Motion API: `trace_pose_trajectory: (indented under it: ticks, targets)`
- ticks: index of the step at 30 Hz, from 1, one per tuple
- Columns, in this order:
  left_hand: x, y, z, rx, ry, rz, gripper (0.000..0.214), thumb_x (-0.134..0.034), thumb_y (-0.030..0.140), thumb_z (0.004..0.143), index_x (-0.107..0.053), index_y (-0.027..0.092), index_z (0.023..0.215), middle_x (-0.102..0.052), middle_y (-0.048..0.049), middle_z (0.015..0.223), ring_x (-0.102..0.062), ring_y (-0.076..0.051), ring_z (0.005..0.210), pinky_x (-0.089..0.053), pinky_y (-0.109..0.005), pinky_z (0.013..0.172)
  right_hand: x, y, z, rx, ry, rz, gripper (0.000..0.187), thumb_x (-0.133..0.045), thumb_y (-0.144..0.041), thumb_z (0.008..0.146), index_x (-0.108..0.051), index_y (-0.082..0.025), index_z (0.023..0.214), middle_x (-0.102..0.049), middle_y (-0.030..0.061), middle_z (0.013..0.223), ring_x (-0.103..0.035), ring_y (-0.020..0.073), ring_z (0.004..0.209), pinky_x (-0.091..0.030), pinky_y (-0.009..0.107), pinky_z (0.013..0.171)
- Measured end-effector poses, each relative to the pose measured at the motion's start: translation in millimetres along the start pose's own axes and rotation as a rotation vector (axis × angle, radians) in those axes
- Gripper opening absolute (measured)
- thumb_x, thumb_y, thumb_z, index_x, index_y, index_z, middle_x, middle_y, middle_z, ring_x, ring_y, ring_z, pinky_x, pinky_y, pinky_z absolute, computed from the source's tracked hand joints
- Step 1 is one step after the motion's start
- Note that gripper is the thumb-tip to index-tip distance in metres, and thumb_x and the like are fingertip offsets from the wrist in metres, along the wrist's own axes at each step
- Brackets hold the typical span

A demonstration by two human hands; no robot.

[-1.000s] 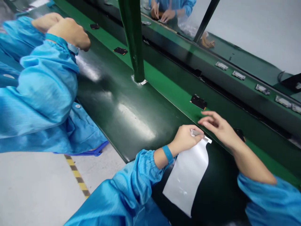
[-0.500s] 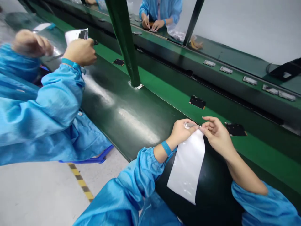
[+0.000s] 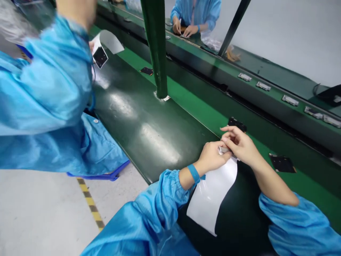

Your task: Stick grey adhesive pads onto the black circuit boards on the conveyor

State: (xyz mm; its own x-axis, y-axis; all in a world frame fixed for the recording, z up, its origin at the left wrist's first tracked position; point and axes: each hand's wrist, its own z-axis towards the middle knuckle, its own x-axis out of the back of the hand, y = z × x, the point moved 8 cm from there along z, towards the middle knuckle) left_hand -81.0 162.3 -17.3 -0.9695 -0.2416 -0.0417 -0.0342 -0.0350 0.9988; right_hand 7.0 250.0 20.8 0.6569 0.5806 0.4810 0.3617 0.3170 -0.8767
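Note:
My left hand (image 3: 214, 156) is closed on the top end of a white, glossy sheet (image 3: 213, 195), which hangs down in a curve over the dark bench. The sheet's top is bent back between the thumb and fingers. Right beside it, my right hand (image 3: 238, 142) has its thumb and fingers pinched together at the sheet's upper edge, with one finger stretched out. What lies between those fingertips is too small to make out. Behind my right hand lies a black flat part (image 3: 237, 124), partly covered by the fingers. Another black part (image 3: 282, 163) lies to the right.
A co-worker's blue sleeve (image 3: 53, 78) reaches in at left, near a curled white sheet with a black square (image 3: 100, 57). A green post (image 3: 157, 49) stands on the bench. Several metal parts (image 3: 290, 100) line the far ledge. Another person's hands (image 3: 183, 30) work behind it.
My right hand's fingertips have shifted from the sheet's corner to above its top edge, and the sheet bends more. The co-worker's arm has risen at left. The view has shifted slightly.

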Motion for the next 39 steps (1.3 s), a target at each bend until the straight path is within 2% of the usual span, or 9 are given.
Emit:
trace_pose_trajectory:
  ticks: [3, 7, 11, 17, 23, 27, 30, 33, 39]
  targets:
    - [0.0, -1.6, 0.4, 0.001, 0.002, 0.029, 0.014, -0.076, 0.026, 0.081, -0.067, 0.019, 0.072, -0.066, 0.0037, 0.071, -0.059, -0.014, 0.071, -0.045, -0.024, 0.068, -3.0, 2.4, -8.4, -0.004, 0.028, 0.008, 0.034, -0.071, -0.045, 0.095, -0.066, -0.025, 0.122, -0.069, 0.0019, 0.086, -0.064, 0.0173, 0.073, -0.050, 0.032, 0.067]
    - [-2.1, -5.2, -0.4, 0.032, -0.007, 0.042, 0.007, -0.076, 0.025, 0.081, -0.073, 0.020, 0.079, -0.074, 0.0014, 0.078, -0.065, -0.015, 0.075, -0.048, -0.025, 0.071, 20.0, 12.1, -22.3, -0.024, 0.194, 0.129, 0.034, -0.078, -0.047, 0.091, -0.069, -0.025, 0.115, -0.069, 0.0022, 0.083, -0.067, 0.0187, 0.076, -0.056, 0.033, 0.072]
    - [-3.3, -4.1, -0.9, 0.020, -0.022, 0.043, 0.008, -0.077, 0.028, 0.081, -0.075, 0.020, 0.080, -0.074, 0.0010, 0.076, -0.063, -0.015, 0.070, -0.046, -0.026, 0.069, 40.1, 26.2, -36.7, -0.075, 0.324, 0.199, 0.036, -0.084, -0.051, 0.086, -0.073, -0.026, 0.109, -0.068, 0.0020, 0.079, -0.066, 0.0186, 0.074, -0.058, 0.033, 0.071]
    - [-2.3, -3.1, -0.8, 0.034, -0.013, 0.083, 0.007, -0.078, 0.027, 0.082, -0.076, 0.020, 0.081, -0.075, 0.0009, 0.078, -0.064, -0.015, 0.072, -0.047, -0.026, 0.071, 36.7, 34.8, -44.3, -0.106, 0.323, 0.238, 0.040, -0.087, -0.055, 0.083, -0.074, -0.025, 0.107, -0.068, 0.0022, 0.078, -0.065, 0.0179, 0.072, -0.058, 0.031, 0.069]
    - [-2.7, -3.3, -0.7, 0.038, -0.019, 0.125, 0.006, -0.078, 0.026, 0.084, -0.077, 0.020, 0.082, -0.077, 0.0009, 0.080, -0.068, -0.016, 0.075, -0.051, -0.026, 0.074, 38.6, 35.8, -40.7, -0.075, 0.363, 0.272, 0.041, -0.087, -0.051, 0.084, -0.072, -0.026, 0.113, -0.067, 0.0013, 0.079, -0.065, 0.0180, 0.074, -0.057, 0.030, 0.068]
    - [-5.1, 0.6, -2.1, 0.012, -0.040, 0.174, 0.007, -0.075, 0.027, 0.086, -0.076, 0.021, 0.083, -0.077, 0.0009, 0.081, -0.068, -0.017, 0.077, -0.051, -0.027, 0.076, 35.5, 31.3, -33.0, -0.085, 0.309, 0.300, 0.042, -0.087, -0.050, 0.084, -0.070, -0.026, 0.115, -0.067, 0.0015, 0.079, -0.065, 0.0193, 0.076, -0.057, 0.032, 0.067]
    - [-12.1, 2.9, -5.8, 0.004, -0.086, 0.265, 0.007, -0.074, 0.030, 0.086, -0.076, 0.022, 0.085, -0.077, 0.0007, 0.082, -0.069, -0.018, 0.076, -0.051, -0.028, 0.075, 30.3, 22.5, -18.6, -0.085, 0.248, 0.290, 0.044, -0.087, -0.051, 0.082, -0.068, -0.027, 0.114, -0.068, 0.0019, 0.079, -0.064, 0.0200, 0.073, -0.057, 0.034, 0.067]
    - [-24.5, 3.3, -11.6, -0.006, -0.172, 0.327, 0.011, -0.072, 0.034, 0.089, -0.075, 0.024, 0.087, -0.078, -0.0001, 0.083, -0.071, -0.020, 0.077, -0.053, -0.030, 0.077, 21.7, 12.7, 10.2, -0.038, 0.173, 0.225, 0.048, -0.085, -0.051, 0.081, -0.064, -0.027, 0.116, -0.069, 0.0017, 0.079, -0.063, 0.0199, 0.069, -0.055, 0.034, 0.064]
    - [-47.4, 2.4, -23.4, -0.110, -0.339, 0.499, 0.012, -0.068, 0.035, 0.092, -0.075, 0.025, 0.094, -0.080, -0.0012, 0.087, -0.077, -0.025, 0.090, -0.055, -0.032, 0.080, -16.9, -1.4, 110.4, 0.161, 0.025, -0.052, 0.048, -0.076, -0.045, 0.082, -0.055, -0.027, 0.121, -0.068, -0.0010, 0.081, -0.062, 0.0191, 0.071, -0.053, 0.035, 0.070]
